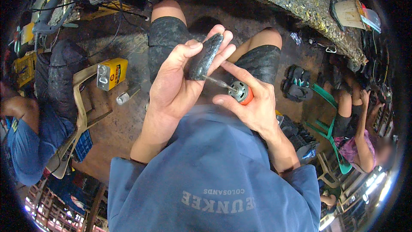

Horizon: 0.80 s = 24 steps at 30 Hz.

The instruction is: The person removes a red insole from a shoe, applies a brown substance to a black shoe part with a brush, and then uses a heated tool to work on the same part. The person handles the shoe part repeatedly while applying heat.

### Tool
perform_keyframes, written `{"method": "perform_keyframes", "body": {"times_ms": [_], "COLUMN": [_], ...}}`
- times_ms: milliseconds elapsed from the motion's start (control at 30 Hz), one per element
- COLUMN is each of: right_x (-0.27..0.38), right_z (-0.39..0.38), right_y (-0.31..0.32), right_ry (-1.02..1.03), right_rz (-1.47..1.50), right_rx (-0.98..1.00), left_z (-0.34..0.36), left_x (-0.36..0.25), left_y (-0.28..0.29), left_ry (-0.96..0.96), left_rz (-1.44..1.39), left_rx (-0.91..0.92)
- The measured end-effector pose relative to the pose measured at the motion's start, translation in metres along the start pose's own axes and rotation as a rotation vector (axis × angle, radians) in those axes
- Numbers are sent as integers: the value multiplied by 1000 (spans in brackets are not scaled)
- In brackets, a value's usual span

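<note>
My left hand holds a dark, elongated, glossy piece upright between thumb and fingers, above my lap. My right hand is wrapped round a small rotary tool with a silver motor end and an orange body. Its thin metal shaft points left, its tip at the lower end of the dark piece; whether it touches is hard to tell.
A rough, crusted bench spans the top, with cables and a bucket. A yellow can and sandals lie on the floor. Two seated co-workers flank me, near chairs.
</note>
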State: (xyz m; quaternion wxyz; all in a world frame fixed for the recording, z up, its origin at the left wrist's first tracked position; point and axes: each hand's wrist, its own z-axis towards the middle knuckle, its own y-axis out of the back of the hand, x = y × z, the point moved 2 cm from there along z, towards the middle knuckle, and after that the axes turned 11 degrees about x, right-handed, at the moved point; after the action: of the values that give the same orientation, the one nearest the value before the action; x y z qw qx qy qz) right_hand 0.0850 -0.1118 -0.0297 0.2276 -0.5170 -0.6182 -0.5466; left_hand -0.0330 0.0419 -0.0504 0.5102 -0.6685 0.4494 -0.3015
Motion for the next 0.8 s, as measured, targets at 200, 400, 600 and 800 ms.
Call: {"method": "perform_keyframes", "body": {"times_ms": [200,400,600,800], "right_x": [-2,-3,-5,-5], "right_z": [-1,-1,-1,-1], "right_y": [2,0,-3,-4], "right_ry": [42,59,17,-18], "right_rz": [-40,-57,31,49], "right_rx": [-34,-46,-37,-49], "left_z": [0,0,-2,-1], "left_x": [-2,-3,-2,1], "left_y": [-1,-4,-9,-16], "left_ry": [-50,-174,-385,-562], "left_rz": [17,173,420,560], "left_rx": [-22,35,45,35]}}
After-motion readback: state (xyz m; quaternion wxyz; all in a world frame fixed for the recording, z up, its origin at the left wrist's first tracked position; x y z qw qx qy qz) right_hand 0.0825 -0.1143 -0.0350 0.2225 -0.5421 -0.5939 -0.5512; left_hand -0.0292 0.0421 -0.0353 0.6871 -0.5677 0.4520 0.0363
